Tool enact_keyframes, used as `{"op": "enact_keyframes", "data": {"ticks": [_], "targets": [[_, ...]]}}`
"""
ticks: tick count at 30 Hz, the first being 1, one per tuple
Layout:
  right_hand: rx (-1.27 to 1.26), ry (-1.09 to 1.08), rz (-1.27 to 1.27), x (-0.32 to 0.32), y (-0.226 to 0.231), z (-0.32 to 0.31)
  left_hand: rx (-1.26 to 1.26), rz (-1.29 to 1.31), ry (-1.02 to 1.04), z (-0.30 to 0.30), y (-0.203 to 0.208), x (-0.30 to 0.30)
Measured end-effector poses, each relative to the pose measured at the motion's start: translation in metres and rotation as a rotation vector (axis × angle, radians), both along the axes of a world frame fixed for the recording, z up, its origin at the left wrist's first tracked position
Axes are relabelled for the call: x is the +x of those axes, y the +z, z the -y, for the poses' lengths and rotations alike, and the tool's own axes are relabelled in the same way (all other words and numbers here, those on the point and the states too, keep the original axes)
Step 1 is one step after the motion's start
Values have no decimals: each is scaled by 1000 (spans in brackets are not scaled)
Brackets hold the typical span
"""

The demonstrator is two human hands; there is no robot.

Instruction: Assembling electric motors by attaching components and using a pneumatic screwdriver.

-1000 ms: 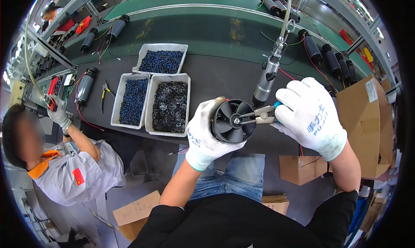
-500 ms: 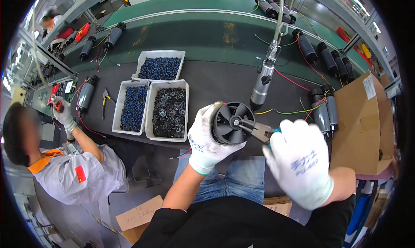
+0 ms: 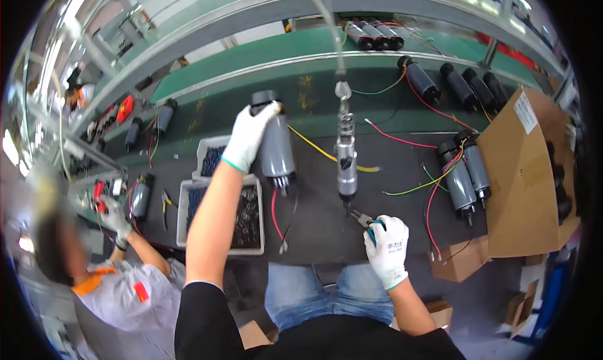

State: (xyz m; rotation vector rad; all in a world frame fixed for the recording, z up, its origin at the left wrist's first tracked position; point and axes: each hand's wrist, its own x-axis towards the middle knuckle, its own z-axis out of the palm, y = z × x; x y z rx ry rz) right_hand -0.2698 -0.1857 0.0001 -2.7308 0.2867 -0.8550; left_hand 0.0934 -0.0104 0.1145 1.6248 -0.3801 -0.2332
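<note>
A grey cylindrical motor [image 3: 276, 149] with a black end cap hangs in my left hand [image 3: 247, 137], over the bench beyond the white bins. The gloved fingers close round it near its top. Its shaft end points down toward me, with red, black and yellow wires trailing. Close to the bench's near edge, my right hand [image 3: 388, 245] is closed on a pair of pliers [image 3: 363, 219] with a teal handle. The pliers' jaws point away to the left, just below the tip of a hanging silver power screwdriver [image 3: 347, 165]. Most of the pliers' grip is hidden in the glove.
My left forearm partly covers white bins [image 3: 262, 231] of small blue and black parts. Two motors [image 3: 457, 183] with loose wires lie beside a cardboard box [image 3: 524, 190] on the right. More motors [image 3: 419, 80] rest on the green conveyor. A co-worker [image 3: 119, 291] sits at left.
My left hand has carried the motor away and leftward, turning its fan end from facing me. My right hand has drawn the pliers out of the fan and lowered them toward the bench edge.
</note>
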Motion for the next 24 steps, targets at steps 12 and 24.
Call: {"op": "enact_keyframes", "data": {"ticks": [12, 24], "targets": [[163, -67, -93, -2, -21, 29, 1295, 424, 291, 54, -120, 320], [126, -95, 111, -8, -10, 6, 1711, 971, -393, -48, -162, 327]]}}
